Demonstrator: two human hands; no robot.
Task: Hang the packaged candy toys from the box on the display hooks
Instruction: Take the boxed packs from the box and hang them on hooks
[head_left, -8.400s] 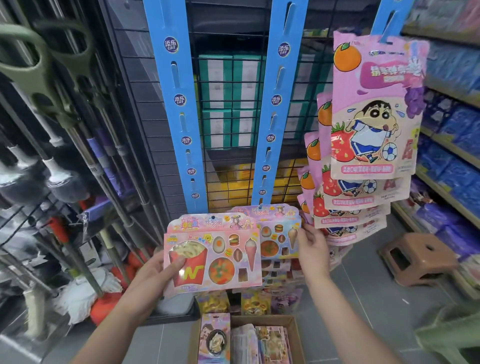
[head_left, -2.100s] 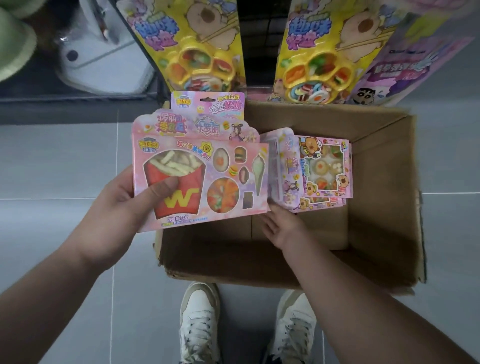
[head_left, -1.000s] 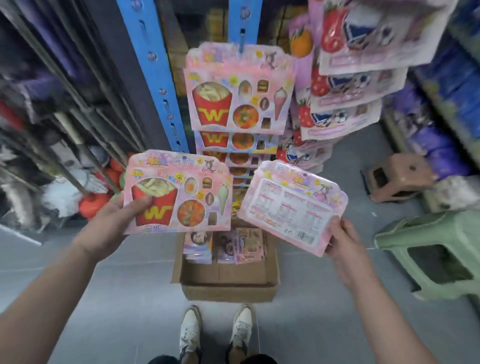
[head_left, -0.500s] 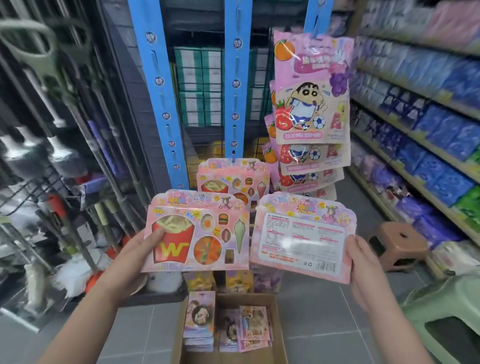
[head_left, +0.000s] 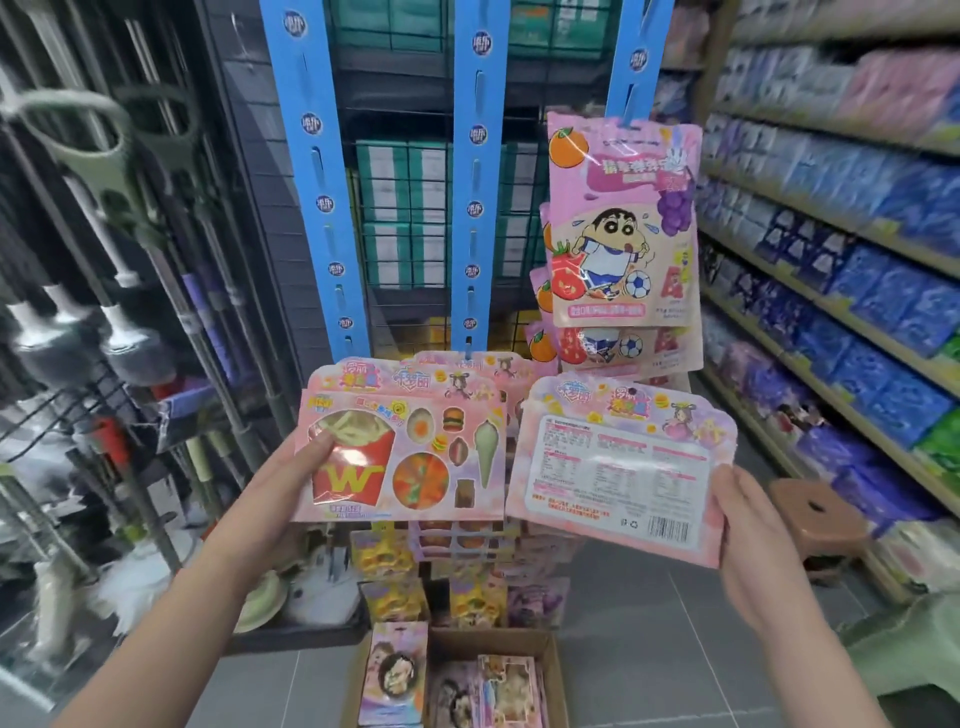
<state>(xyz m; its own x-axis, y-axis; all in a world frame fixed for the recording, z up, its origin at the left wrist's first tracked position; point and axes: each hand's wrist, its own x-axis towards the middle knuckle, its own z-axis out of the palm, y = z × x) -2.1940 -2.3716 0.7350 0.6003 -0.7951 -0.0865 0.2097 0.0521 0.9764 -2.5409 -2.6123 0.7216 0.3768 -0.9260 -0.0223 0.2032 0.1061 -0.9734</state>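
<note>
My left hand (head_left: 280, 478) grips one flat pink blister-card pack of candy toys (head_left: 400, 441) by its left edge. The thumb is curled over the clear window on the red fries carton, and the front faces me. My right hand (head_left: 748, 525) holds a second pink pack (head_left: 618, 467) by its lower right edge; this one shows its white printed back with the barcode. Both are raised in front of the middle blue plastic hanging strip (head_left: 475, 171), well above the brown cardboard box (head_left: 558, 675) on the floor, where more packs stand.

To hang these well, I should first turn the right pack so its front faces out, like the same pink packs already hanging (head_left: 506, 366) low on that strip. Then I take one at a time, lift its scalloped top edge to the next free clip above them and slide it on level. I cannot make out the hang hole from here, so I should look for it at the top centre. The card looks thin, and pinching near the top should keep it from bending.
</note>
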